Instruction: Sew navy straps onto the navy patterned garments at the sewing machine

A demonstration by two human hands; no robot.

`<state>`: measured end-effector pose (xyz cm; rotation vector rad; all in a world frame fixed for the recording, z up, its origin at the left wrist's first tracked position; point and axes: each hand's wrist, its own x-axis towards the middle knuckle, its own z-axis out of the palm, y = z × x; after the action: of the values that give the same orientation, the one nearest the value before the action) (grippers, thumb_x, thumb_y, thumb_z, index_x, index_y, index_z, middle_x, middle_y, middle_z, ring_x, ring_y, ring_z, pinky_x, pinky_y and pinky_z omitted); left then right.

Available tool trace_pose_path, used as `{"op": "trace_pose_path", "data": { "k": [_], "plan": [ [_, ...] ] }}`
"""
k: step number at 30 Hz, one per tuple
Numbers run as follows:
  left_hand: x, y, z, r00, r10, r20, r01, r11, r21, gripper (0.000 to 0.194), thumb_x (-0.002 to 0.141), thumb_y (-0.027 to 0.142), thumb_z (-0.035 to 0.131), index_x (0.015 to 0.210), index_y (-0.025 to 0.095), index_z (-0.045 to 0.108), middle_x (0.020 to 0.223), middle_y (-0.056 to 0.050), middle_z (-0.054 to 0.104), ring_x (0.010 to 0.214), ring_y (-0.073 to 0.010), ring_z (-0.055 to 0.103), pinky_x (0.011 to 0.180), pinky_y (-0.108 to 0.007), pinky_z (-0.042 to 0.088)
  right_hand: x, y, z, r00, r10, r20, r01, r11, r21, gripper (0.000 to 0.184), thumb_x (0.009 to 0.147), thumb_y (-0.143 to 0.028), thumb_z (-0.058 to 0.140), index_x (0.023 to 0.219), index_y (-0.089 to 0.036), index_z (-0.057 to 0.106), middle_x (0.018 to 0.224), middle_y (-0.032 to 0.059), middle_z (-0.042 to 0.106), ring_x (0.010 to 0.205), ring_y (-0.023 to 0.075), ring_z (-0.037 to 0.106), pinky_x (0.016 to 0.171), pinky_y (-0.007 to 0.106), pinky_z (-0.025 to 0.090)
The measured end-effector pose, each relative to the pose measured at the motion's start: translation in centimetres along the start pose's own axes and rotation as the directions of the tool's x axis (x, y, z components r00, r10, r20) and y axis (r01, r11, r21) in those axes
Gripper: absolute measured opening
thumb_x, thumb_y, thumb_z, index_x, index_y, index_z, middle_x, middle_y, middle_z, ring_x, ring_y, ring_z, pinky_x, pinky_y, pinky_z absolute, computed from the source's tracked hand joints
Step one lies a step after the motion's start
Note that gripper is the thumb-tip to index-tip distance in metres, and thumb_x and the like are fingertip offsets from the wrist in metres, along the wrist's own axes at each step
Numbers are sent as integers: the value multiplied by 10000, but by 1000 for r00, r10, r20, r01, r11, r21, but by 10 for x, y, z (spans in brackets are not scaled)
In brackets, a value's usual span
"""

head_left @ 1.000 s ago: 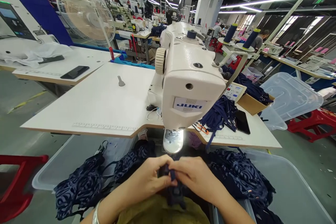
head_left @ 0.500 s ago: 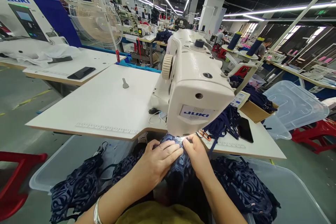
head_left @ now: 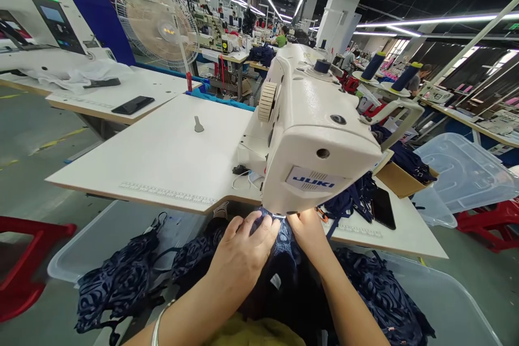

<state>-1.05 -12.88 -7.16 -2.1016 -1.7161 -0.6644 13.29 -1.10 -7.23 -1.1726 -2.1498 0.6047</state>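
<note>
A piece of navy lace fabric (head_left: 285, 246) lies under the head of the white sewing machine (head_left: 310, 140), lit by its lamp. My left hand (head_left: 246, 246) grips the fabric's left side with bent fingers, close to the needle area. On the other side, my right hand (head_left: 310, 235) pinches the fabric's right edge, its fingertips partly hidden below the machine head. The needle and presser foot are mostly hidden too. The fabric hangs from the table edge toward my lap, where a small white patch shows.
Patterned navy garments (head_left: 117, 275) hang over a clear bin at left; another pile (head_left: 377, 292) fills the right bin. On the table are a grey metal piece (head_left: 198, 125), navy straps (head_left: 352, 197) and a black phone (head_left: 383, 208). A red stool (head_left: 32, 259) stands left.
My left fingers, flatter before, are now more bent on the fabric. My right hand has closed in under the machine head. The view has shifted slightly.
</note>
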Motion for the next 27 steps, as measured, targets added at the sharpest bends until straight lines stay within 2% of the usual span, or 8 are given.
{"op": "trace_pose_path", "data": {
  "k": [6,17,22,27],
  "plan": [
    [1,5,3,1000,-6,-14,6,999,38,367,885,113,440,1202,193,606,1167,-39,648,1068,-254,537,877,-394,323,4,0,0,999,39,10,-39,999,14,146,800,-213,439,795,-200,584,639,30,612,642,180,553,689,280,431],
    [-1,7,2,1000,-11,2,11,998,65,383,870,95,453,1211,184,603,1163,-31,648,1076,-262,523,879,-397,321,4,-3,0,997,62,47,-61,998,-29,191,809,-241,418,821,-177,598,764,92,663,696,213,590,618,293,412],
    [1,6,2,1000,-14,0,14,998,63,370,883,105,443,1205,187,605,1142,-39,650,1057,-247,533,888,-393,320,4,-2,0,998,24,61,-22,999,-39,235,831,-240,404,825,-166,628,801,109,674,730,222,599,651,312,431],
    [1,5,0,999,-20,-25,22,997,79,371,877,80,418,1170,183,620,1099,-53,655,1017,-237,544,879,-385,324,4,4,2,994,-89,63,92,995,-46,253,847,-216,423,734,-208,649,634,54,629,644,191,575,631,287,442]
  ]
}}
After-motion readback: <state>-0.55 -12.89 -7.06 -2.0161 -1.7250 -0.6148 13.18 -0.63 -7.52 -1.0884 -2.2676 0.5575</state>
